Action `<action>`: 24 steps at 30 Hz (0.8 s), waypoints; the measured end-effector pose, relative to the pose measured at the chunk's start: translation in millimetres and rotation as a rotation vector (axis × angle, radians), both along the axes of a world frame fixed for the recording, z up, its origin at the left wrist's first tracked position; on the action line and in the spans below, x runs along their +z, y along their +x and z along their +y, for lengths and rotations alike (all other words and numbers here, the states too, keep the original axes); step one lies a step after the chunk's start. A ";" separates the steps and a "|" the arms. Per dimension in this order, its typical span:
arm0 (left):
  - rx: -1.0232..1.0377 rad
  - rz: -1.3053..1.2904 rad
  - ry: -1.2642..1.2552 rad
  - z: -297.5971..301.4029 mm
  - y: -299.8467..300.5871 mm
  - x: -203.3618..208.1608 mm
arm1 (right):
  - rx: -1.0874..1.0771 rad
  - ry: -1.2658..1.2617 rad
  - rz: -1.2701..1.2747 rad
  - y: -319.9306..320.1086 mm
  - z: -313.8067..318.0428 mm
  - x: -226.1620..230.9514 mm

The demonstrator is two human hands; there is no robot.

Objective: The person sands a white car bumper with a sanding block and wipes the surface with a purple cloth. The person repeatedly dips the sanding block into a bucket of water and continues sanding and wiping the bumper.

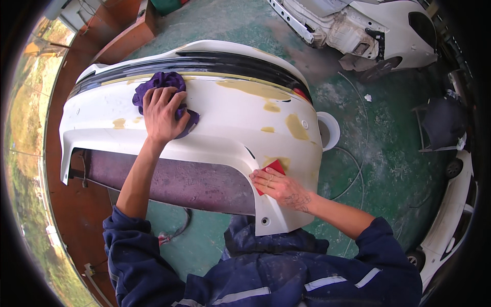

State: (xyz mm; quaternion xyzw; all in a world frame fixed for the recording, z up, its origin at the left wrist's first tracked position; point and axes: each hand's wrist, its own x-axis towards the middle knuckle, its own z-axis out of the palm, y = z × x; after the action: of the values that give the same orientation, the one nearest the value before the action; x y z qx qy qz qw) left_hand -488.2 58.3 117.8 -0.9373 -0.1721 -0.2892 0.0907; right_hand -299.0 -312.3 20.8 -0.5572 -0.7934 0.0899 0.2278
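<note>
A white car bumper (225, 110) lies across the view in front of me, with yellowish filler patches (295, 127) over its surface. My left hand (162, 115) is closed round a bunched purple cloth (164, 82), which rests on the upper left of the bumper. Lower down, at the bumper's right corner, my right hand (283, 189) presses a red sanding pad (276, 166) against the white surface beside a filler patch. Its fingers lie over the pad, covering much of it.
Just right of the bumper stands a white bucket (331, 130). A thin hose (363, 169) loops over the green floor (394, 153). At the back right is a stripped white car body (358, 36). Another white car (447, 225) stands at far right, near a dark-covered chair (444, 120).
</note>
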 end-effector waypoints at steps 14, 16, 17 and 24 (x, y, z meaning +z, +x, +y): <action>0.031 0.023 0.015 -1.7 4.7 -0.1 | 0.128 0.004 0.214 -3.5 22.4 -9.3; 0.047 0.026 0.021 -1.9 2.5 0.8 | 0.112 -0.012 0.238 -7.2 22.5 -0.4; 0.045 0.027 0.020 -2.5 1.1 0.1 | 0.107 -0.017 0.248 -7.9 23.9 1.3; 0.036 0.026 0.023 -0.8 3.0 -0.2 | 0.101 0.064 0.254 -13.8 42.9 -8.9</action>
State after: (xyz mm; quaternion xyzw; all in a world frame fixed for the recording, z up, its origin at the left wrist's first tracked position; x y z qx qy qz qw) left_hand -485.2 57.5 117.6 -0.9366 -0.1843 -0.2775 0.1087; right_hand -312.8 -269.3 11.8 -0.4933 -0.7876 0.1456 0.3392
